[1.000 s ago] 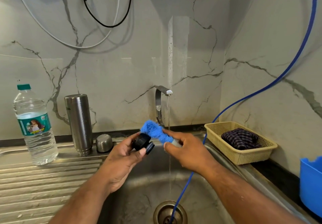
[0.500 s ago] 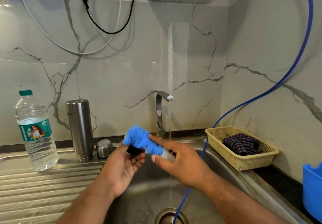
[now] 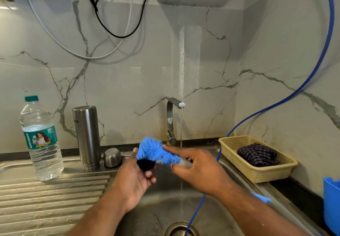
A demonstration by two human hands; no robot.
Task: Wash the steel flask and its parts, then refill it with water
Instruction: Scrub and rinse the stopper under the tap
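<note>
Head view:
- Left hand (image 3: 136, 178): over the near-left part of the sink (image 3: 161, 208), palm turned up, fingers curled round a black stopper (image 3: 146, 164).
- Black stopper: small, dark and blurred, cupped at the fingertips. Which way it faces cannot be told.
- Right hand (image 3: 198, 169): just right of the left hand, gripping the pale handle of a blue brush (image 3: 156, 151). The forefinger lies straight along the bristles and the other fingers are bent round the handle.
- Blue brush: long axis runs roughly left to right. The fluffy head points left and slightly up, touching the stopper from above.
- Steel flask (image 3: 87, 136): upright on the far-left ledge of the sink, long axis vertical, top end up, held by neither hand.
- Steel cap (image 3: 112, 157): dome up, just right of the flask's foot.
- Tap (image 3: 173, 121): at the far wall, with a thin stream of water (image 3: 181, 125) falling past the right hand.
- Plastic bottle (image 3: 41, 140): upright, green lid on, left of the flask on the ribbed drainboard (image 3: 46, 199).
- Basket (image 3: 257, 175): right of the sink, holding a dark checked cloth (image 3: 257, 155).
- Blue hose (image 3: 312, 70): runs from the upper right down into the sink.
- Blue tub (image 3: 331, 199): at the right edge.
</note>
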